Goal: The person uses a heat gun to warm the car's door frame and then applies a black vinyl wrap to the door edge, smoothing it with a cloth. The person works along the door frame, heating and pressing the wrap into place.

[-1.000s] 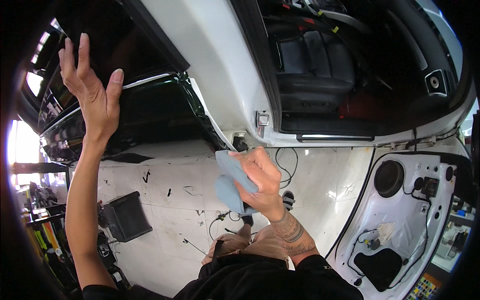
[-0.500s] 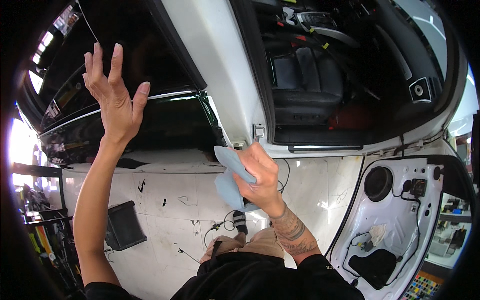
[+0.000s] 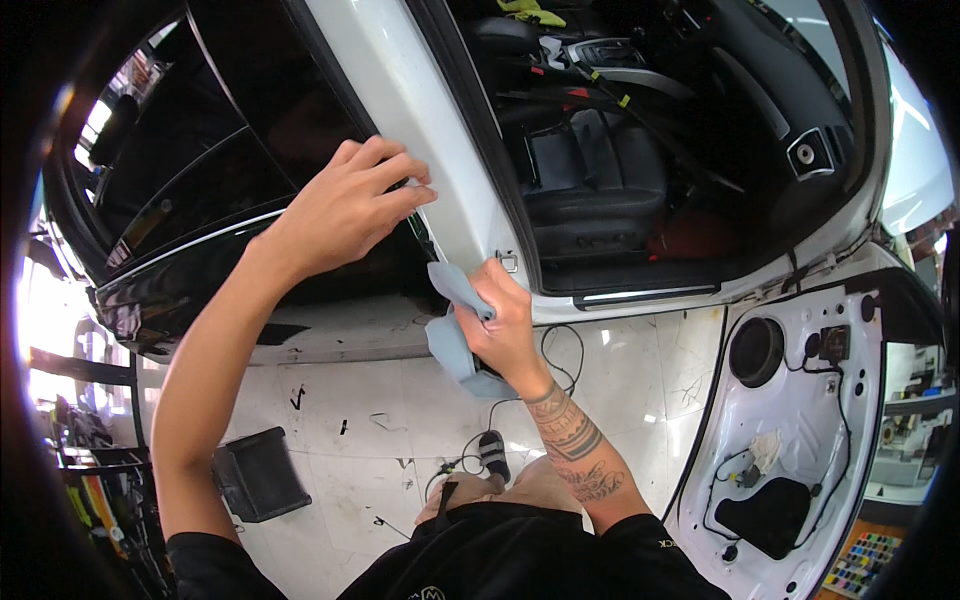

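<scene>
A folded grey-blue cloth [image 3: 452, 345] is gripped in my right hand [image 3: 500, 320], low by the white door pillar [image 3: 455, 205] and below the metal door striker [image 3: 508, 262]. Up and to the left, my left hand [image 3: 355, 205] reaches the edge of the glossy black rear door [image 3: 330, 285]. Its fingers are bent, with the tips drawn close to the thumb against the pillar. Whatever lies between those fingertips is too small to make out.
The front doorway shows a black leather seat [image 3: 600, 155]. At the right stands a white door panel [image 3: 790, 400] without trim, with a speaker and loose wiring. A black bin [image 3: 262, 475] and a cable [image 3: 575, 375] are on the tiled floor [image 3: 340, 400]; a tool rack [image 3: 100, 500] is at the left.
My left hand has come right and down from the dark window to the door edge, its spread fingers now bent together. My right hand stays near the pillar's foot, holding the cloth.
</scene>
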